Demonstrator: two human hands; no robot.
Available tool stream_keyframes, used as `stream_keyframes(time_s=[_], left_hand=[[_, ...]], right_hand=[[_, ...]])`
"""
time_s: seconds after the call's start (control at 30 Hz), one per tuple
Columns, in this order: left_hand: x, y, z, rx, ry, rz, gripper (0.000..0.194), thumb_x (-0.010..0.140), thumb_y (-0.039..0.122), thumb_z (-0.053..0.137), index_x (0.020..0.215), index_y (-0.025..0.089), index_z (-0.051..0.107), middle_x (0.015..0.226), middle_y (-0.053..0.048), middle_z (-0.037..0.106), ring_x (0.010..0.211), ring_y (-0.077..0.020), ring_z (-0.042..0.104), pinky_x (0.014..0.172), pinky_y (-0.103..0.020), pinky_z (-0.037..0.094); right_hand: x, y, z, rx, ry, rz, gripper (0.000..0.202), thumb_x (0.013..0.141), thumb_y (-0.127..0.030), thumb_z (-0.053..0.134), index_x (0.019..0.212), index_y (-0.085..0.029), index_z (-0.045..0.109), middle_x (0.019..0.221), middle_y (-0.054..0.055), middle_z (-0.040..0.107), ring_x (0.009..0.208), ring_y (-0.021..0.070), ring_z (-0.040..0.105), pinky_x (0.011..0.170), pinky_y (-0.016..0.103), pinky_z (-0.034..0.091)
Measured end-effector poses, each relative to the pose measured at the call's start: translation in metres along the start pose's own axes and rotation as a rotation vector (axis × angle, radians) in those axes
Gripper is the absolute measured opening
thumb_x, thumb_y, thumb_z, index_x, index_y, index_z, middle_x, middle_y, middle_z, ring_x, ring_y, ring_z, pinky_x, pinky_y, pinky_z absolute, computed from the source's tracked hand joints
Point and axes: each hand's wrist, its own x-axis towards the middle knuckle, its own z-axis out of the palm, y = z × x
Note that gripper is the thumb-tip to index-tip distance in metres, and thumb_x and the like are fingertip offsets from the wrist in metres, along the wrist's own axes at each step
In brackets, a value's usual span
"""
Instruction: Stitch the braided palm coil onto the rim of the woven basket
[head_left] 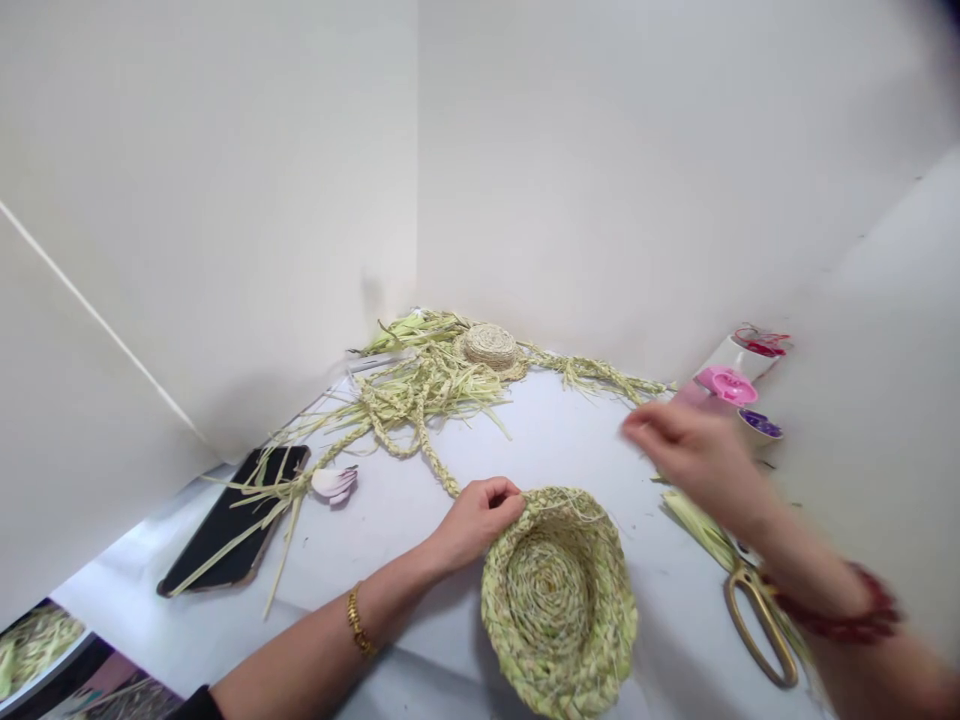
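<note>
A round woven basket of green-yellow braid tilts its hollow side toward me at the bottom centre. My left hand pinches its upper left rim, where a long braid runs back to a heap of husk strips. Raised to the right, my right hand is blurred, with thumb and fingertips drawn together; whatever they hold is too small to make out. A thin pale thread lies along the basket's upper rim.
Scissors and husk leaves lie at the right, near a pink cup. A black phone and garlic-like bulb are left. A small woven hat sits at the back by the walls.
</note>
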Motion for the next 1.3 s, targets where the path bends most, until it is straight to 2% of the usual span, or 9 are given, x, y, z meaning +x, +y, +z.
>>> stream_keyframes(time_s=[0.1, 0.23, 0.33, 0.47, 0.57, 0.7, 0.93, 1.17, 1.3], left_hand=[[0.000, 0.000, 0.001, 0.005, 0.007, 0.026, 0.022, 0.077, 0.033, 0.049, 0.071, 0.013, 0.056, 0.064, 0.003, 0.048, 0.059, -0.0086, 0.038, 0.055, -0.020, 0.031], [0.000, -0.003, 0.000, 0.019, 0.008, 0.041, 0.023, 0.077, 0.034, 0.050, 0.071, 0.013, 0.056, 0.063, 0.003, 0.048, 0.058, -0.0085, 0.037, 0.055, -0.020, 0.031], [-0.001, -0.004, 0.000, 0.021, -0.002, 0.040, 0.023, 0.077, 0.034, 0.049, 0.072, 0.013, 0.057, 0.062, 0.003, 0.047, 0.057, -0.0082, 0.037, 0.055, -0.020, 0.030], [-0.001, 0.001, -0.001, 0.024, 0.002, 0.036, 0.023, 0.077, 0.034, 0.049, 0.070, 0.013, 0.056, 0.061, 0.003, 0.046, 0.056, -0.0080, 0.035, 0.054, -0.020, 0.029], [-0.002, 0.007, -0.001, 0.037, -0.028, 0.051, 0.021, 0.076, 0.032, 0.048, 0.070, 0.014, 0.056, 0.060, 0.004, 0.045, 0.056, -0.0080, 0.035, 0.054, -0.020, 0.028], [-0.001, 0.010, -0.001, 0.066, -0.041, 0.070, 0.020, 0.076, 0.030, 0.046, 0.069, 0.014, 0.056, 0.060, 0.003, 0.045, 0.057, -0.0085, 0.036, 0.054, -0.020, 0.029], [0.001, 0.003, -0.005, 0.083, -0.046, 0.029, 0.023, 0.077, 0.033, 0.046, 0.071, 0.014, 0.056, 0.061, 0.003, 0.046, 0.056, -0.0086, 0.036, 0.054, -0.020, 0.030], [0.008, 0.009, -0.006, 0.119, -0.093, 0.047, 0.026, 0.078, 0.036, 0.047, 0.076, 0.014, 0.059, 0.066, 0.002, 0.052, 0.061, -0.0105, 0.042, 0.057, -0.020, 0.034], [0.021, 0.018, -0.012, 0.187, -0.144, 0.108, 0.025, 0.080, 0.035, 0.047, 0.079, 0.013, 0.060, 0.067, 0.002, 0.052, 0.062, -0.0105, 0.042, 0.059, -0.021, 0.034]], right_hand=[[-0.011, -0.017, 0.050, -0.037, -0.357, -0.069, 0.020, 0.081, -0.028, 0.054, 0.097, -0.021, 0.063, 0.060, -0.002, 0.060, 0.055, 0.0122, 0.052, 0.053, 0.023, 0.032], [-0.007, -0.027, 0.077, -0.042, -0.405, -0.188, 0.016, 0.082, -0.019, 0.047, 0.070, -0.019, 0.057, 0.062, -0.001, 0.059, 0.056, 0.0113, 0.049, 0.054, 0.022, 0.029], [0.013, -0.021, 0.051, 0.036, -0.188, -0.127, 0.019, 0.083, -0.025, 0.046, 0.066, -0.019, 0.053, 0.055, -0.002, 0.053, 0.052, 0.0111, 0.044, 0.053, 0.023, 0.030], [0.038, -0.005, -0.012, 0.022, 0.317, 0.128, 0.018, 0.081, -0.032, 0.049, 0.067, -0.020, 0.053, 0.056, 0.000, 0.052, 0.054, 0.0139, 0.045, 0.055, 0.026, 0.033], [0.045, 0.004, -0.039, -0.097, 0.471, 0.195, 0.016, 0.078, -0.026, 0.050, 0.063, -0.021, 0.050, 0.054, -0.002, 0.049, 0.054, 0.0130, 0.043, 0.057, 0.027, 0.034], [0.043, 0.021, -0.037, -0.232, 0.536, 0.204, 0.015, 0.073, -0.020, 0.052, 0.059, -0.020, 0.047, 0.050, -0.004, 0.046, 0.051, 0.0107, 0.042, 0.057, 0.024, 0.033], [0.022, 0.061, 0.000, -0.451, 0.042, 0.397, 0.016, 0.080, -0.032, 0.048, 0.079, -0.021, 0.059, 0.056, 0.002, 0.049, 0.050, 0.0158, 0.041, 0.053, 0.029, 0.025], [-0.023, 0.034, 0.058, 0.385, -0.449, 0.271, 0.027, 0.076, -0.045, 0.056, 0.079, -0.018, 0.062, 0.054, -0.005, 0.040, 0.052, 0.0111, 0.036, 0.050, 0.023, 0.026], [-0.037, 0.033, 0.072, 0.645, -0.468, 0.327, 0.029, 0.075, -0.045, 0.059, 0.076, -0.017, 0.056, 0.056, -0.006, 0.037, 0.054, 0.0090, 0.031, 0.050, 0.022, 0.023]])
